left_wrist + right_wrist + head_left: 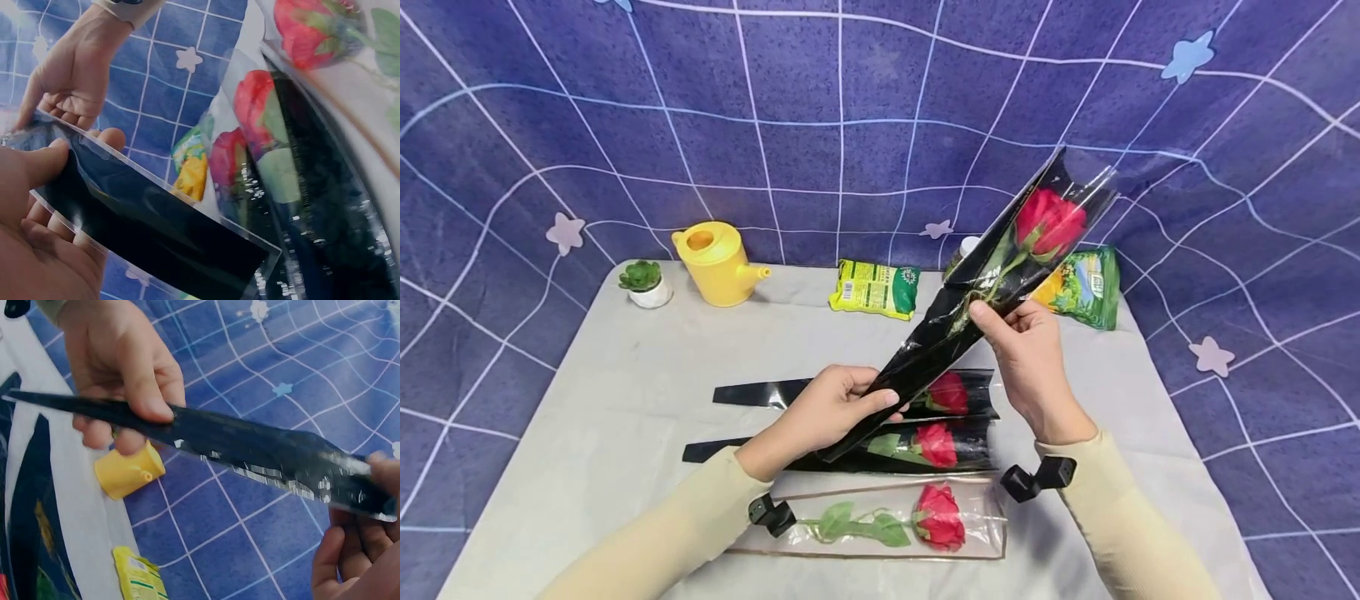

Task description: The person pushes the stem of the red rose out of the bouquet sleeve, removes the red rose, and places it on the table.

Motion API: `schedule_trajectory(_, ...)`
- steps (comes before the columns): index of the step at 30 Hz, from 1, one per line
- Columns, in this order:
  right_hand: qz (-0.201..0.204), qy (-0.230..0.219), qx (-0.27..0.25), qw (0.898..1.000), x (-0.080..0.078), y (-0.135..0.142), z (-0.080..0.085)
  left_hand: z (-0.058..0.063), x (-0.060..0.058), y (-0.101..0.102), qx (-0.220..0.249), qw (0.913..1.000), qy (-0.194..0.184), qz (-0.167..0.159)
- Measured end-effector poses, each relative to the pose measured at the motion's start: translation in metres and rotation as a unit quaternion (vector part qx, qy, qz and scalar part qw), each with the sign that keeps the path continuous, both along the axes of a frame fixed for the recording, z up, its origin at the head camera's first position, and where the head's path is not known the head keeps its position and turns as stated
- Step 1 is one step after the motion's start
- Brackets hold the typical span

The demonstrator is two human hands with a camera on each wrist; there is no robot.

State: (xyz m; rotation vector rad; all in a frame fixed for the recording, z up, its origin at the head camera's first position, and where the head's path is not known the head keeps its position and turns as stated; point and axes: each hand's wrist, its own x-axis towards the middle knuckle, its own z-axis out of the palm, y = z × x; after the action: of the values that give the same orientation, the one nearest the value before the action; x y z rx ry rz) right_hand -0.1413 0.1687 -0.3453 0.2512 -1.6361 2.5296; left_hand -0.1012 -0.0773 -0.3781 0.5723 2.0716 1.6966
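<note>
Both hands hold up a red rose in a black sleeve with a clear front (936, 329), tilted with its flower end up to the right. My left hand (823, 408) grips the narrow lower end, thumb on top. Higher up, my right hand (1028, 358) pinches the sleeve's edge just below the bloom. Beneath lie two more black-sleeved roses, a far one (949, 393) and a nearer one (936, 446), blooms to the right. Closest to me is a rose in a clear sleeve (940, 518). In the left wrist view the held sleeve's dark tail (156, 206) passes between thumb and fingers.
Along the back of the white-covered table (587, 400) stand a potted succulent (643, 283), a yellow watering can (718, 267), a green-yellow packet (875, 288) and another green packet (1093, 287). A white-capped jar (967, 246) is partly hidden behind the held sleeve.
</note>
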Motion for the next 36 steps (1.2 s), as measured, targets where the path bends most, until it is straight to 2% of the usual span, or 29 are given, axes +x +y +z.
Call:
schedule_trajectory(3,0.036,0.006,-0.037,0.999,0.001,0.003,0.001,-0.005,0.002,-0.002,0.008,0.9999,0.005,-0.007)
schedule_trajectory(5,0.043,0.0,-0.043,0.998,0.001,0.005,-0.001,-0.008,0.003,-0.002,0.015,0.9999,0.005,-0.008)
schedule_trajectory(10,0.029,-0.03,-0.031,0.999,0.002,0.005,-0.009,-0.013,0.003,0.0,0.035,0.9994,-0.008,-0.004)
schedule_trajectory(15,0.02,-0.025,-0.032,0.999,0.006,-0.001,-0.016,-0.015,0.005,0.002,0.034,0.9994,-0.005,-0.003)
schedule_trajectory(18,0.013,-0.024,-0.012,1.0,0.009,-0.005,-0.019,-0.015,0.006,0.003,0.038,0.9992,-0.002,0.008)
schedule_trajectory(23,-0.002,-0.047,0.071,0.996,0.014,-0.013,-0.028,-0.012,0.007,0.005,0.055,0.9981,-0.003,0.028)
schedule_trajectory(26,-0.014,-0.053,0.107,0.993,0.014,-0.015,-0.03,-0.011,0.006,0.005,0.048,0.9984,-0.001,0.03)
schedule_trajectory(30,-0.024,-0.038,0.066,0.997,0.008,-0.01,-0.025,-0.012,0.006,0.004,0.023,0.9993,0.004,0.03)
schedule_trajectory(36,-0.024,0.002,-0.009,1.0,-0.003,-0.001,-0.008,-0.011,0.005,0.005,0.012,0.9996,0.005,0.023)
